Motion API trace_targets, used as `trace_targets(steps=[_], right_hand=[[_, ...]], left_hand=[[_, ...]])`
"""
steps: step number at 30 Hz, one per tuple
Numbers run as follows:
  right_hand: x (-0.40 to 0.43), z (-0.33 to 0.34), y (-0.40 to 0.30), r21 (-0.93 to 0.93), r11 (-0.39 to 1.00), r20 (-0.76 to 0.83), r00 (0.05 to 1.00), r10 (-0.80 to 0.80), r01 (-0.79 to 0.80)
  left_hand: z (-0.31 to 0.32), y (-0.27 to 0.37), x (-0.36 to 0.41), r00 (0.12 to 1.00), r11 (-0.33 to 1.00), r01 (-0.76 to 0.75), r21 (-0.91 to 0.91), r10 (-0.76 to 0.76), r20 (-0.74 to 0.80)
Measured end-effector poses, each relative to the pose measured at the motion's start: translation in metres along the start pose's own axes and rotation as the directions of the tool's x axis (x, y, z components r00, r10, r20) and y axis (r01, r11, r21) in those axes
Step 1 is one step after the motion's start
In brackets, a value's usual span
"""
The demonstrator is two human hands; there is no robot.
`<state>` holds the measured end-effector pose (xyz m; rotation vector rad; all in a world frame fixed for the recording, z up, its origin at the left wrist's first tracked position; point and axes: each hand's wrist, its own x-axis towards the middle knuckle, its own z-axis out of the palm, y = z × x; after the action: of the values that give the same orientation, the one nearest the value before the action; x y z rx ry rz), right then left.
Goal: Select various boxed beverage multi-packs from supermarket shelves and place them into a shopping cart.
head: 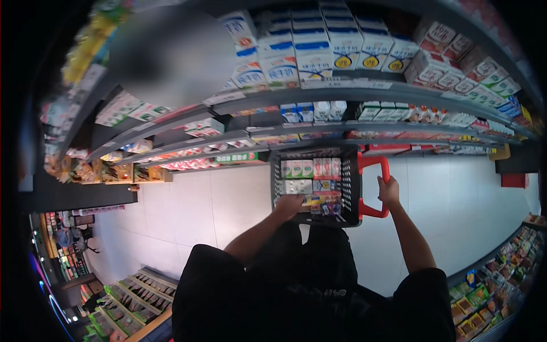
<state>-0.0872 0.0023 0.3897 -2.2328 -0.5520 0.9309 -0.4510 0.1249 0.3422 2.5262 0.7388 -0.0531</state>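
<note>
In front of my body stands a black plastic shopping basket with a red handle on its right side. My right hand is wrapped around the far end of that handle. My left hand reaches over the basket's near left side, close to a white box; its fingertips are partly hidden, so a grip is not plain. Inside the basket are green-and-white cartons, red-and-white cartons, a blue-and-white pack and purple packs.
Beyond the basket runs a grey store shelf, with white milk cartons on its upper level. Pale floor tiles extend on both sides. Snack packs fill a display at lower right. A slanted rack of green packets stands lower left.
</note>
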Motion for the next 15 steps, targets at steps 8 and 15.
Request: trace_targets(steps=[8,15], right_hand=[[-0.009,0.005,-0.010,-0.331,0.938,-0.139,0.978,-0.156,0.103],[-0.009,0.009,0.004,-0.367,0.921,-0.164,0.965,-0.204,0.132]], left_hand=[[-0.054,0.016,-0.085,0.978,0.978,0.206,-0.036,-0.206,0.003],[-0.116,-0.007,-0.083,0.983,0.986,0.169,-0.009,-0.169,-0.070]])
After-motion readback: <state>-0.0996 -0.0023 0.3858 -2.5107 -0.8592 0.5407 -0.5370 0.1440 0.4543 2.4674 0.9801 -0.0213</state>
